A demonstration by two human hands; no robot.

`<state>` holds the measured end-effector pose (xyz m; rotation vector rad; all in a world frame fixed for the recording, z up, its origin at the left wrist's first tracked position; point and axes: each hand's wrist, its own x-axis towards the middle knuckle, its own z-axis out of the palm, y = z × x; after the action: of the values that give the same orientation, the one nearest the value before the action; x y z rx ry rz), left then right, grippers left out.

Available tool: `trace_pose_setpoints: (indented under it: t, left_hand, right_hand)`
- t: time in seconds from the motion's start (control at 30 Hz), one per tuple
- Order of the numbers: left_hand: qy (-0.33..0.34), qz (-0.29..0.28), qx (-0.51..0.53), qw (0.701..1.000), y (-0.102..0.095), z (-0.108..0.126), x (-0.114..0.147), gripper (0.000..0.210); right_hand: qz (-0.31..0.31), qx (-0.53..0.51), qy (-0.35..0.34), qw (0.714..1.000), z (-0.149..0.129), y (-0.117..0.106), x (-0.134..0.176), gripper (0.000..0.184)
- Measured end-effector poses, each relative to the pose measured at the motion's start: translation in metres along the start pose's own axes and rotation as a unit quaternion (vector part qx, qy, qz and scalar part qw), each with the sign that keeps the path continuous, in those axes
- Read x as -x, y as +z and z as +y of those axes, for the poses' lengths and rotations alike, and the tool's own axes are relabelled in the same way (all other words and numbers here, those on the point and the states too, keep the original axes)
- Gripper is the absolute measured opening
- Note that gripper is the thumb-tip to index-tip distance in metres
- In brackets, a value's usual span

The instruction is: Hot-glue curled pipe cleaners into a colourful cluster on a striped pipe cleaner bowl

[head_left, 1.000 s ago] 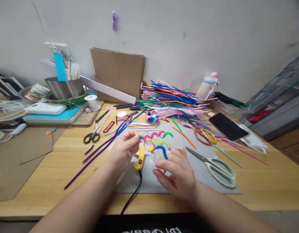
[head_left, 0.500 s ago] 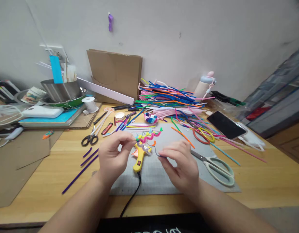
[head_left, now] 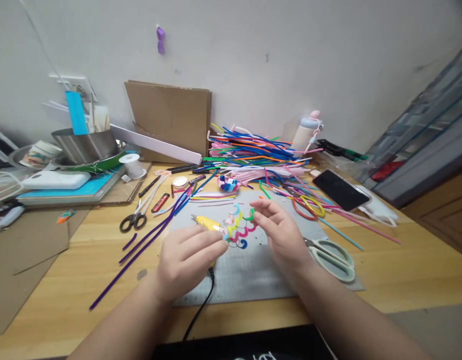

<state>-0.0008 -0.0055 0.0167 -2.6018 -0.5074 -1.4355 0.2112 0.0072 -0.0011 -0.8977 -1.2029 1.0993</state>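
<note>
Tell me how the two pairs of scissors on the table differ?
The black-handled scissors are small, with dark loops, and lie left of the grey mat on bare wood. The pale green scissors are bigger and rest on the mat by the right hand. Both lie flat, untouched.

My left hand [head_left: 185, 260] and right hand [head_left: 283, 235] are bare, my forearms sleeveless; I wear a black top with white lettering.
</note>
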Motion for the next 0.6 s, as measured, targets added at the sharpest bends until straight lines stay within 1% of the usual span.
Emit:
trace_pose_setpoints:
  t: [0.07, 0.17, 0.23, 0.27, 0.33, 0.4, 0.43, 0.5, 0.57, 0.6]
  left_hand:
    - [0.013, -0.017, -0.001, 1.0, 0.002, 0.0, 0.001, 0.019]
    - [0.019, -0.026, -0.012, 0.999, 0.003, 0.0, 0.002, 0.019]
    - [0.019, -0.023, -0.017, 0.999, 0.003, 0.0, 0.003, 0.019]
    - [0.019, -0.022, -0.018, 0.999, 0.003, 0.0, 0.003, 0.019]
    - [0.021, -0.02, -0.016, 0.999, 0.002, 0.001, 0.003, 0.018]
    - [0.026, -0.024, -0.014, 0.999, 0.002, 0.003, 0.003, 0.017]
    - [0.033, -0.029, -0.013, 0.999, 0.003, 0.004, 0.003, 0.016]
    - [0.045, -0.043, -0.012, 0.998, 0.004, 0.007, 0.002, 0.014]
    - [0.055, -0.055, -0.011, 0.997, 0.005, 0.009, 0.001, 0.013]
    - [0.058, -0.059, -0.012, 0.997, 0.005, 0.01, 0.001, 0.013]
  right_hand:
    - [0.01, -0.007, -0.003, 1.0, 0.0, -0.001, 0.0, 0.011]
    - [0.03, 0.024, -0.074, 0.997, -0.003, -0.002, 0.005, 0.006]
    - [0.026, 0.048, -0.122, 0.991, -0.004, -0.002, 0.009, 0.007]
    - [0.028, 0.052, -0.137, 0.989, -0.004, -0.002, 0.01, 0.008]
    - [0.05, 0.052, -0.148, 0.986, -0.004, -0.004, 0.009, 0.008]
    - [0.07, 0.066, -0.132, 0.987, -0.005, -0.006, 0.005, 0.009]
    - [0.061, 0.082, -0.112, 0.988, -0.005, -0.008, 0.002, 0.011]
    - [0.008, 0.113, -0.045, 0.993, -0.007, -0.011, -0.004, 0.016]
    - [-0.045, 0.118, 0.027, 0.992, -0.009, -0.012, -0.009, 0.018]
    - [-0.06, 0.114, 0.053, 0.99, -0.01, -0.012, -0.01, 0.017]
